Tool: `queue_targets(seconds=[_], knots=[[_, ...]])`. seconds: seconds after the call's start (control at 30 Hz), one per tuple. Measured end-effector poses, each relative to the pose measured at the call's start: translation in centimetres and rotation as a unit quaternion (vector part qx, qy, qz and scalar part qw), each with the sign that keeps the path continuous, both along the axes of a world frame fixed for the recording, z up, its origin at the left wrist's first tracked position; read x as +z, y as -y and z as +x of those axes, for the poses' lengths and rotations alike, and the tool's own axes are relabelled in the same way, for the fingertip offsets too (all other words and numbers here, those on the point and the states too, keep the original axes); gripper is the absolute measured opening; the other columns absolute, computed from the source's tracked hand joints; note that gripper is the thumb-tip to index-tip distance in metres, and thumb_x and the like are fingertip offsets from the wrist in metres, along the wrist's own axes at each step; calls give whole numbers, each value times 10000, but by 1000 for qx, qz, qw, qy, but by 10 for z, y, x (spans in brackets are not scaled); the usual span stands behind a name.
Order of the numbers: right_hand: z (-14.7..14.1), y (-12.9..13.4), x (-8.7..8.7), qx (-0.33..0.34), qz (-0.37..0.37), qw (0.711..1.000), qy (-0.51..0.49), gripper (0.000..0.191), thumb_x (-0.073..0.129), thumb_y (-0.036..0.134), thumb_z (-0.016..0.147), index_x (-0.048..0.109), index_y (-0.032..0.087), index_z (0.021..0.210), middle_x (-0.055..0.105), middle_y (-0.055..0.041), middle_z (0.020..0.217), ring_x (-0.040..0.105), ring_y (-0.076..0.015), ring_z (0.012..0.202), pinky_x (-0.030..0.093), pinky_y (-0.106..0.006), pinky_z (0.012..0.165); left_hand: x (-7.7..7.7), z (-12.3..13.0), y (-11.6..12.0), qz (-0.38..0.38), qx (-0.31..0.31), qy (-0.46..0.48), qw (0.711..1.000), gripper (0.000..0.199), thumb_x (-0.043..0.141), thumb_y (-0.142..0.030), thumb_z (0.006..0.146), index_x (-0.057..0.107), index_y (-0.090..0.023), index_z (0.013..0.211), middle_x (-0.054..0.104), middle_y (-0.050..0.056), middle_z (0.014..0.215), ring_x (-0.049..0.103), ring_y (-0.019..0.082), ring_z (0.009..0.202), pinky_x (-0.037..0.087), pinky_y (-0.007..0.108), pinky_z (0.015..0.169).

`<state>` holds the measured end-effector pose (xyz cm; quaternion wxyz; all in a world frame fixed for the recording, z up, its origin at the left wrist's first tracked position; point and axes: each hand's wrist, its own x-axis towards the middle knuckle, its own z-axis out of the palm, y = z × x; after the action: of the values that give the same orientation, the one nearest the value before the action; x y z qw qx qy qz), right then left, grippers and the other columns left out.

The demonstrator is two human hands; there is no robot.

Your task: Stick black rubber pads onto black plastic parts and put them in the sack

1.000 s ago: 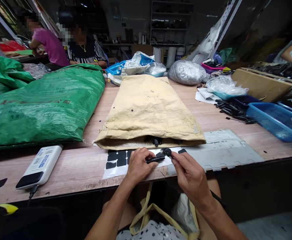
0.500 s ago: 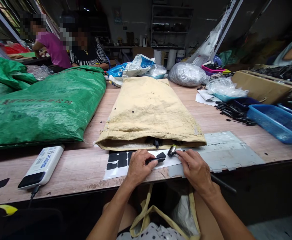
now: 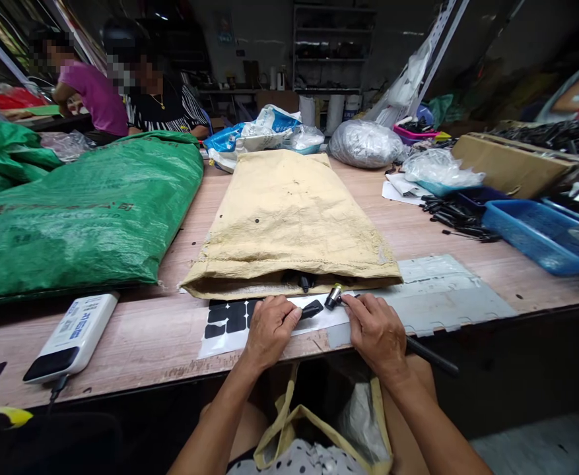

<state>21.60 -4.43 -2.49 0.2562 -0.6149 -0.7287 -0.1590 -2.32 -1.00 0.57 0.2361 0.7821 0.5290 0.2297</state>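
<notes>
My left hand (image 3: 272,333) is closed at the table edge, thumb and fingers pinching a small black plastic piece (image 3: 311,309) that points right. A small hammer (image 3: 333,297) is in my right hand (image 3: 377,330). Its silver head sits just right of the black piece, apart from it, and its black handle runs back under my palm. Beneath my hands lies a white sheet with black stickers (image 3: 227,320). Right behind them is the open mouth of a beige sack (image 3: 294,224), with black parts (image 3: 305,282) showing inside.
A full green sack (image 3: 86,218) and a white power bank (image 3: 71,340) lie to the left. On the right are a grey board (image 3: 452,290), loose black parts (image 3: 460,218) and a blue basket (image 3: 541,237). Two people (image 3: 160,105) sit across the table.
The black piece in my left hand has turned and now shows a broader side. The hammer head is tilted more. My whole view has shifted slightly.
</notes>
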Motion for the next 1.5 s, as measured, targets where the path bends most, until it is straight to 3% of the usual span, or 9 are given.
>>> queue_targets(seconds=[0.13,0.33,0.63,0.7,0.83,0.97,1.1,1.2,1.5], knots=[[-2,1,1,-8,-2,1000,3,261,531,220,970,682,247,1182,632,-53,897,513,-210,843,343,-340,744,10,2,11,9,-18,0,1000,345,454,-370,1004,666,-215,780,666,37,869,563,207,893,365,350,807],[-2,1,0,-10,-6,1000,4,260,534,228,973,677,249,1189,629,-52,908,512,-213,856,341,-349,749,25,21,69,-99,-167,39,980,219,487,-388,995,656,-258,943,709,19,888,634,182,813,430,301,728],[-3,2,1,-13,-6,1000,-1,249,541,235,980,681,248,1185,631,-47,910,504,-213,866,333,-350,757,-67,44,104,-186,-118,-177,959,263,526,-256,893,685,-207,1097,748,126,968,709,335,943,485,401,767],[-3,2,1,-14,-8,1000,-3,247,537,241,984,685,251,1181,631,-47,908,502,-213,865,332,-348,759,-57,42,101,-189,-134,-148,961,304,570,-262,869,682,-217,1148,753,106,991,710,315,950,487,377,775],[-4,3,2,-16,-14,1000,-3,257,523,246,991,680,249,1194,631,-52,911,499,-217,862,325,-350,760,3,33,71,-153,-186,-25,970,194,571,-312,915,722,-280,1032,753,6,903,692,201,831,467,279,699],[-4,3,2,-15,-15,1000,-6,264,515,245,991,677,246,1199,631,-57,917,499,-220,866,327,-351,760,42,23,9,34,-102,-40,993,324,518,-167,919,682,-280,1175,704,20,1024,655,182,891,464,272,742],[-4,3,3,-12,-15,1000,-10,262,522,228,979,678,238,1189,626,-61,914,498,-221,866,332,-354,755,37,19,-49,141,-114,-169,969,538,511,3,798,689,-291,1211,611,54,1054,612,204,924,457,282,714],[-4,2,3,-10,-21,1000,-11,266,520,226,977,674,235,1194,622,-64,914,496,-221,867,332,-352,758,30,20,-68,167,-110,-206,958,445,529,-6,800,719,-265,1108,589,60,1028,596,213,904,443,298,694],[-4,3,10,-4,-63,997,-47,271,526,219,967,651,252,1205,621,-56,952,516,-223,906,343,-351,782,32,20,-29,135,-123,-67,981,177,693,-258,873,673,-225,1046,654,55,1009,568,238,971,439,365,857]])
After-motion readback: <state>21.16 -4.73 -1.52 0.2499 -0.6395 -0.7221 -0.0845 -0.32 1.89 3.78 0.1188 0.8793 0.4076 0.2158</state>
